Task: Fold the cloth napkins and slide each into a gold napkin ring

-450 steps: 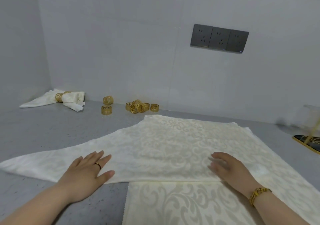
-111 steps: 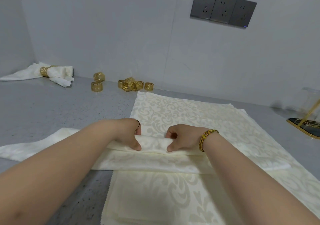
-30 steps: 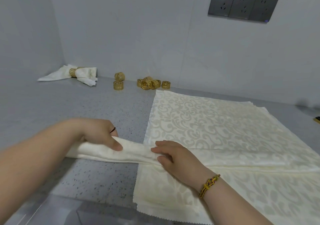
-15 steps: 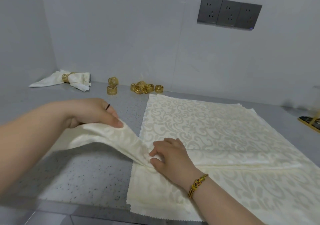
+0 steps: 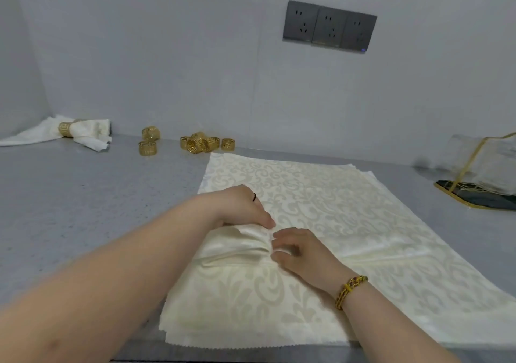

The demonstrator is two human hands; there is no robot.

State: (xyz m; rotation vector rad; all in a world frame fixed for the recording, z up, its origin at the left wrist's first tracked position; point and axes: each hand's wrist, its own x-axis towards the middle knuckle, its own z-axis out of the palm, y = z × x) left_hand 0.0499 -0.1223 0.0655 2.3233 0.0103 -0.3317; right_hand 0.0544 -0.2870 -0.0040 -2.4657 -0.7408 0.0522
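- A stack of cream napkins [image 5: 251, 309] lies at the counter's [image 5: 83, 209] near edge.
- On it lies the folded napkin [image 5: 237, 246]. The left hand [image 5: 240, 209] grips its upper fold, and the right hand [image 5: 298, 251] pinches its gathered middle.
- Far edge: loose gold rings [image 5: 201, 142].
- Far-left corner: a ringed napkin [image 5: 83, 132].
- Right edge: a clear pouch [image 5: 485, 167], contents blurred.

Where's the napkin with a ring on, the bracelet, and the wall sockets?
Ringed napkin [image 5: 89, 133], head view, on the white cloth near its right end.
Bracelet [image 5: 350, 290], head view, on its beads atop the wrist.
Wall sockets [image 5: 329, 27], head view, on the middle plate.
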